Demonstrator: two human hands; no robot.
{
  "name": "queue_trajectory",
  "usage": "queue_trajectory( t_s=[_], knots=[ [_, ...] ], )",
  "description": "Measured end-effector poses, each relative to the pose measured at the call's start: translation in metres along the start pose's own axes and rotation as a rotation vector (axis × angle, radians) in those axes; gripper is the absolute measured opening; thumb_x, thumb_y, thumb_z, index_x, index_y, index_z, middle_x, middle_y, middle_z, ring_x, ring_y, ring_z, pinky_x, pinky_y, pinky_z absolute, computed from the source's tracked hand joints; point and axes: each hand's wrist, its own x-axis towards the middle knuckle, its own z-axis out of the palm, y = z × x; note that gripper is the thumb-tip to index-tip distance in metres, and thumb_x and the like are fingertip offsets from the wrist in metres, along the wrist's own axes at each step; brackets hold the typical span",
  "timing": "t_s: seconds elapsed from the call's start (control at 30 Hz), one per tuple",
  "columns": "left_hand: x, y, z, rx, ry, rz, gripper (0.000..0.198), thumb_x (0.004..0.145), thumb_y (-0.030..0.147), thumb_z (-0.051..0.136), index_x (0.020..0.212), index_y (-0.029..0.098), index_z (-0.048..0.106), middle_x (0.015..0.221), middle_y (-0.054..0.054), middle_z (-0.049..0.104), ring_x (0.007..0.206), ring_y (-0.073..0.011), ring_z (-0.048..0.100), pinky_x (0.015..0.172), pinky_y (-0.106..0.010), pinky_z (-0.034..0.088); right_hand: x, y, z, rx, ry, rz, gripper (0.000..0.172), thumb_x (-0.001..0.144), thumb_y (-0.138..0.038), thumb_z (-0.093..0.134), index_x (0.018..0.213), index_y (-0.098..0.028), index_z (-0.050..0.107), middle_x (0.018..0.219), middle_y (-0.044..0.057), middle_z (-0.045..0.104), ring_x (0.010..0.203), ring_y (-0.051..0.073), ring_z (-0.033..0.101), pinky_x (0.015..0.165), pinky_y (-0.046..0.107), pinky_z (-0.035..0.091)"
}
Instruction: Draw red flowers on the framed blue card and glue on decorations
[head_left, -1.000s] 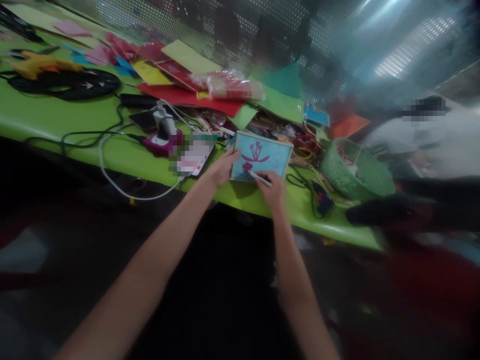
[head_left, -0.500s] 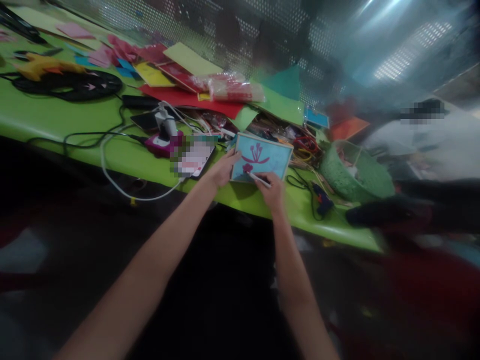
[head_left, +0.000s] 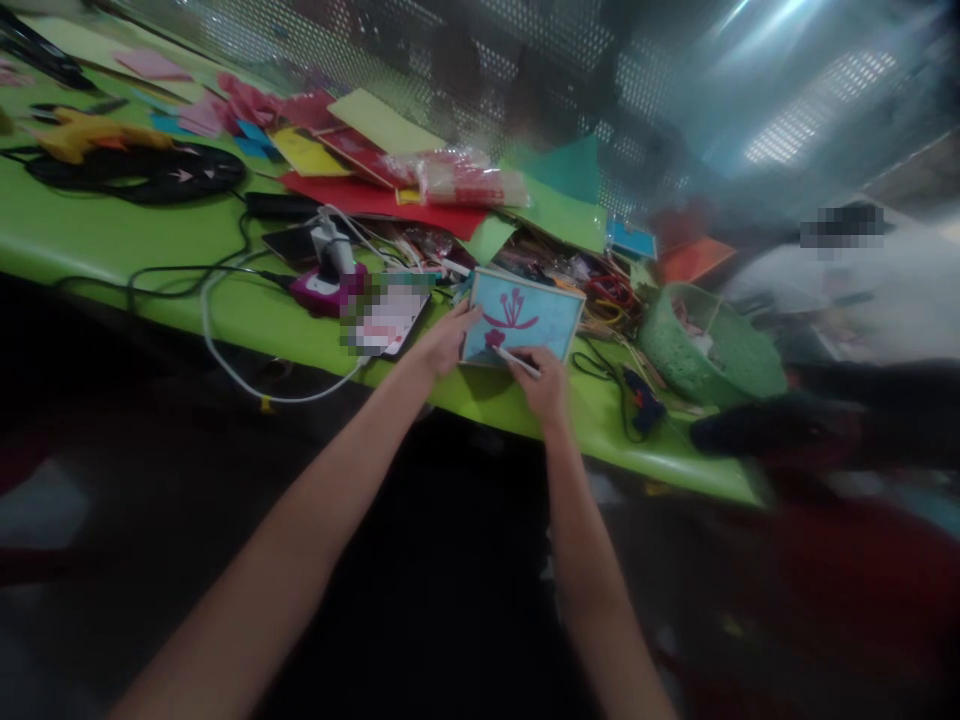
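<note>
Left hand: closed on the left edge of the board, thumb on the front face, remaining fingers mostly hidden. Right hand: thumb and fingers pinching a white pen, other fingers curled in. Pen tip is at the dark-pink flower low on the board's left side (touching or just off it, can't tell).

Board sits between the hands, over the table's near edge, face tilted up toward the person. Can't tell if its bottom edge rests on the table. Light blue face, thin pale frame, a second dark-pink motif above the pen tip.

Labels: red print on the plastic packet beyond the hands, too blurred to read. Phone just left of the left hand has a lit screen (part pixelated, no readable text), white cable running off its near end.

Pose: both forearms reach forward and converge on the board. Left arm comes in on a long diagonal, fairly straight; right wrist bends inward, so the pen slants up-left.

Right of the right hand: dark glue gun, then green basket. Another person further right, blurred.
</note>
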Motion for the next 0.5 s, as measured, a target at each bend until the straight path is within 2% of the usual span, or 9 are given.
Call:
queue_trajectory(
  t_s=[0.17, 0.37, 0.5],
  knots=[
    [-0.0003, 0.0002, 0.0012, 0.001, 0.003, 0.003, 0.016, 0.094, 0.021, 0.067, 0.11, 0.02, 0.069, 0.097, -0.007, 0.081, 0.102, -0.0277, 0.078, 0.097, -0.045, 0.063, 0.0002, 0.0006, 0.0016, 0.019, 0.02, 0.001, 0.015, 0.095, -0.032, 0.068, 0.099, -0.024, 0.08, 0.096, 0.007, 0.079, 0.093, 0.025, 0.07, 0.086, 0.04, 0.054],
    [-0.0011, 0.0011, 0.0011, 0.0, 0.0, -0.003, 0.018, 0.092, 0.02, 0.069, 0.11, 0.02, 0.07, 0.102, -0.008, 0.081, 0.104, -0.0283, 0.078, 0.099, -0.046, 0.062, -0.0008, -0.001, 0.0005, 0.018, 0.0, 0.001, 0.015, 0.095, -0.032, 0.067, 0.1, -0.024, 0.08, 0.096, 0.007, 0.079, 0.093, 0.025, 0.07, 0.086, 0.04, 0.053],
    [-0.0018, 0.0015, 0.0009, -0.003, 0.001, -0.015, 0.025, 0.093, 0.021, 0.069, 0.118, 0.02, 0.069, 0.104, -0.009, 0.081, 0.103, -0.0288, 0.078, 0.098, -0.047, 0.063, -0.0006, 0.0006, 0.0004, 0.022, 0.002, -0.015, 0.015, 0.095, -0.031, 0.067, 0.1, -0.023, 0.079, 0.096, 0.007, 0.079, 0.093, 0.025, 0.069, 0.085, 0.039, 0.052]
  ],
)
